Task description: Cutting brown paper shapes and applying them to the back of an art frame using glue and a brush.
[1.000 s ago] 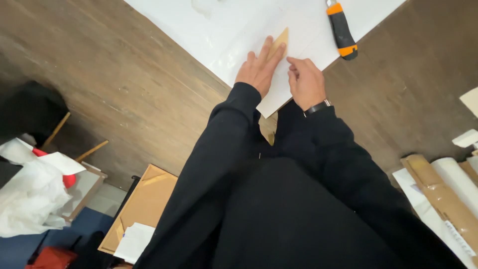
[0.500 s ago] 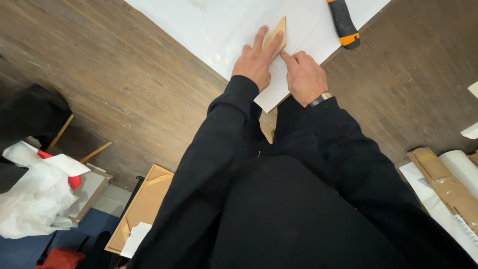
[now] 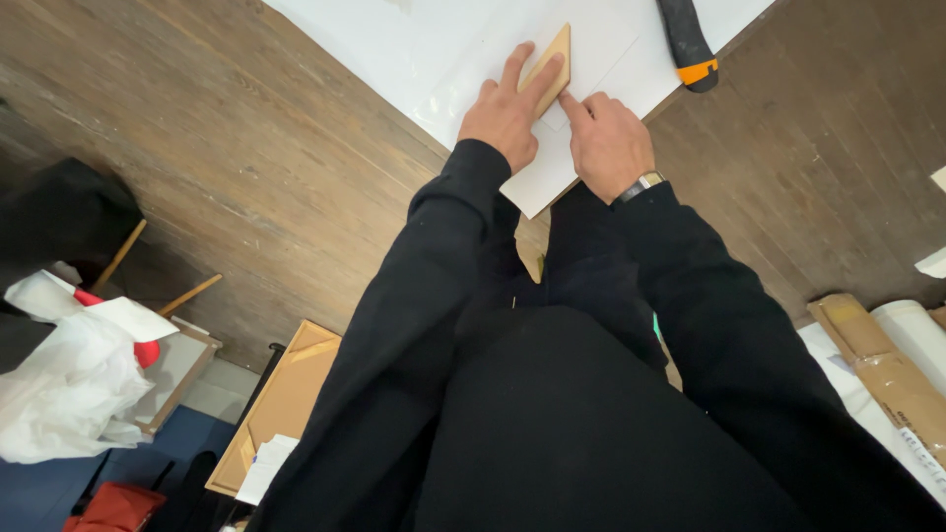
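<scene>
Top centre of frame: left hand (image 3: 506, 116) lies flat, fingers together pressing the tan wooden strip (image 3: 550, 54) onto white sheet (image 3: 394, 49). Right hand (image 3: 609, 143) is curled, its fingertip touching the strip. A black-and-orange utility knife (image 3: 688, 44) sits nearby.

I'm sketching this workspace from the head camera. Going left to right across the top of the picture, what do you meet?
Bare wooden floor → white sheet → left hand → tan wooden piece → right hand → black and orange utility knife → wooden floor again.
</scene>
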